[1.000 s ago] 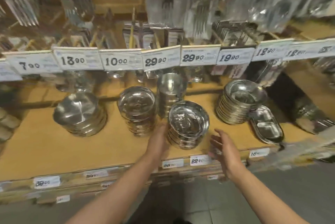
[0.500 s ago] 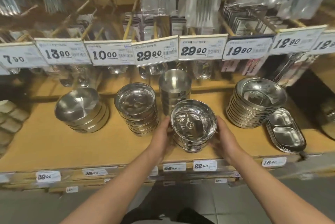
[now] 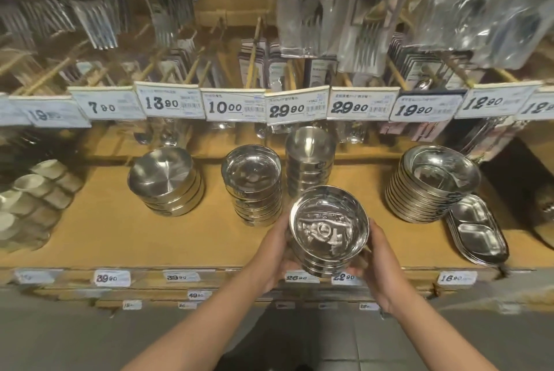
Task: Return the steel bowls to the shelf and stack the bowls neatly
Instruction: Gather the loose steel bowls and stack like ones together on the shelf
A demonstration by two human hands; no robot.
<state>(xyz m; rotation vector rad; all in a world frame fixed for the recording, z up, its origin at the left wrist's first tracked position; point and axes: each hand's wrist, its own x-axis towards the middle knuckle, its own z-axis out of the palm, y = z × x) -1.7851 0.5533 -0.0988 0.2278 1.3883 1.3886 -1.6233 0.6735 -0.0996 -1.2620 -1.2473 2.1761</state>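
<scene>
Both arms reach forward; the left hand (image 3: pixel 277 253) and right hand (image 3: pixel 378 262) face each other (fingers curled inward), gripping.

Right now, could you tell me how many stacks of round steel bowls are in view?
5: left stack, centre-left stack, tall rear stack, right stack, one held in both hands.

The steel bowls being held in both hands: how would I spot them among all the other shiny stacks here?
Find the wooden shelf below the row of white price tags. At its front edge, near the middle, a short stack of round shiny steel bowls sits between the left hand and right hand. It is the only stack with hands around it, nearer than the rest.
</scene>
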